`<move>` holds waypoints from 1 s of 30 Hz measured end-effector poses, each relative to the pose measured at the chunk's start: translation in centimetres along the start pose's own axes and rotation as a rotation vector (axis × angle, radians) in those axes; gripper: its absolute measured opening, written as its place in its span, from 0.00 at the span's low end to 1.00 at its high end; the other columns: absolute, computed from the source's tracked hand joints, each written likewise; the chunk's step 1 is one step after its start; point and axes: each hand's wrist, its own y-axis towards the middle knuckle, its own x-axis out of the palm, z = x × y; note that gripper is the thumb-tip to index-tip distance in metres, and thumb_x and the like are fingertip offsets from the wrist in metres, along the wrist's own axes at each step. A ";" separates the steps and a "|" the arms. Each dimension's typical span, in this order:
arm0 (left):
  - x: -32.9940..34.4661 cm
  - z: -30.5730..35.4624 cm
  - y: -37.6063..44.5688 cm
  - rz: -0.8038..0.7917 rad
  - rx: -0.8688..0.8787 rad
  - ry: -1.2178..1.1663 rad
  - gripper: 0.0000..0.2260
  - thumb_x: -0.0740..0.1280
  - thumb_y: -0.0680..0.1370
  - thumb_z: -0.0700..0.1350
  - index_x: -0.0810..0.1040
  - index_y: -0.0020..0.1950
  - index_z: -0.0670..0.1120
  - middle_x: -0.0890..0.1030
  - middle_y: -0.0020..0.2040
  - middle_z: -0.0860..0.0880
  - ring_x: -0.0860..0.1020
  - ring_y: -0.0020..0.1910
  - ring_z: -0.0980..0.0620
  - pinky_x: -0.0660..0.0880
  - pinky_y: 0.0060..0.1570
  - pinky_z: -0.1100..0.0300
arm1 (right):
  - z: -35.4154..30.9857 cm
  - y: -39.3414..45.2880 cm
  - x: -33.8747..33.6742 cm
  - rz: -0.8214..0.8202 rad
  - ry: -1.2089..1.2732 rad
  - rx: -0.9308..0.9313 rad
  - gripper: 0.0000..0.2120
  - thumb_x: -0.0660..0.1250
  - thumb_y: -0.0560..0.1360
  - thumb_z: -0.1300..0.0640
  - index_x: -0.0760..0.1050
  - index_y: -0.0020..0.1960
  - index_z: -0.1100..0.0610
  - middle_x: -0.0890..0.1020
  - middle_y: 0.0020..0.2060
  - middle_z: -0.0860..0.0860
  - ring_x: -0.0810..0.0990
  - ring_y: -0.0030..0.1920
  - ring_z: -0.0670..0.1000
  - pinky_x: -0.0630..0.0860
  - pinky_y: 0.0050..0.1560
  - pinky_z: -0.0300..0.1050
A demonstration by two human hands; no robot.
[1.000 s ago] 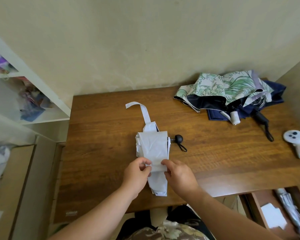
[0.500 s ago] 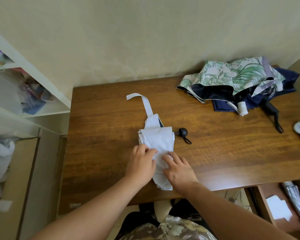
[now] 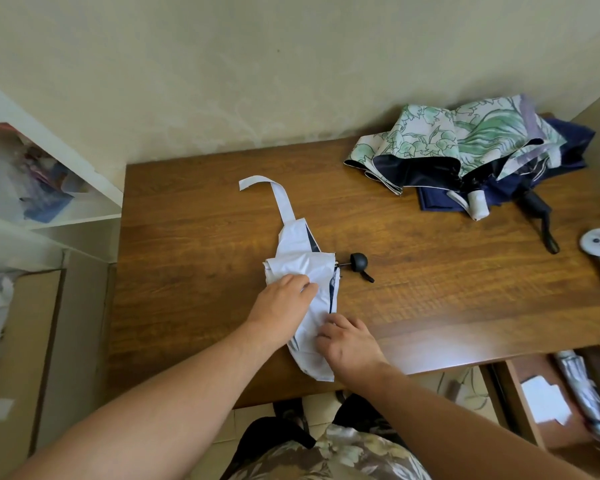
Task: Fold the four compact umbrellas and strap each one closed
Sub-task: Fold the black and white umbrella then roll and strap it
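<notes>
Item: white umbrella (image 3: 303,271), collapsed, lying lengthwise on the wooden desk (image 3: 194,237), black handle (image 3: 358,262) poking out at its 3 o'clock side.
Strap: white strap (image 3: 280,202) lies loose on the desk, trailing toward 11 o'clock from the umbrella; not yet wrapped.
Left hand: left hand (image 3: 280,308) lies flat on the cloth, fingers straight and together, pressing the folds down.
Right hand: right hand (image 3: 349,342) at the umbrella's 4 o'clock edge, fingertips curled onto the cloth; whether they pinch a fold or only press, I cannot tell.
Umbrella to fingers: cloth runs under both hands, its near end sticking out toward 6 o'clock between the wrists.
Step in hand: judged to be flattening and rolling the panels before strapping.
Method: keep the left palm down as an anchor, roll the pleats tight in one direction, then bring the strap round.
Others: floral umbrella (image 3: 458,140) and navy umbrella (image 3: 565,140) heaped at 2 o'clock, unfolded.
</notes>
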 end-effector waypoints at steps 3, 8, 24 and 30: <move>1.0 -0.1 -0.7 0.016 0.040 0.009 0.31 0.71 0.81 0.46 0.64 0.82 0.47 0.71 0.75 0.49 0.69 0.75 0.47 0.69 0.72 0.52 | 0.0 -1.1 0.2 0.109 0.111 0.034 0.13 0.75 0.63 0.62 0.80 0.46 0.53 0.81 0.46 0.49 0.78 0.57 0.56 0.78 0.51 0.55; 1.3 0.2 -1.3 -0.048 0.028 -0.064 0.28 0.58 0.88 0.52 0.53 0.86 0.49 0.60 0.84 0.52 0.59 0.81 0.50 0.57 0.79 0.52 | -0.3 -3.3 0.7 0.183 0.143 -0.011 0.10 0.74 0.70 0.61 0.77 0.48 0.53 0.78 0.48 0.47 0.76 0.53 0.54 0.70 0.42 0.50; 5.8 2.5 -4.5 -0.217 0.067 0.152 0.33 0.50 0.85 0.65 0.37 0.85 0.60 0.27 0.82 0.41 0.25 0.80 0.38 0.33 0.78 0.34 | 3.0 4.2 -3.7 -0.136 0.236 0.211 0.23 0.59 0.84 0.51 0.66 0.78 0.51 0.65 0.77 0.48 0.62 0.77 0.54 0.68 0.70 0.56; 9.8 1.8 -9.7 -0.153 0.394 0.163 0.39 0.58 0.82 0.64 0.52 0.86 0.45 0.44 0.87 0.42 0.38 0.84 0.38 0.44 0.81 0.38 | 4.2 5.9 -3.7 -0.107 0.182 0.159 0.18 0.62 0.82 0.53 0.73 0.71 0.52 0.73 0.69 0.50 0.70 0.69 0.57 0.71 0.62 0.54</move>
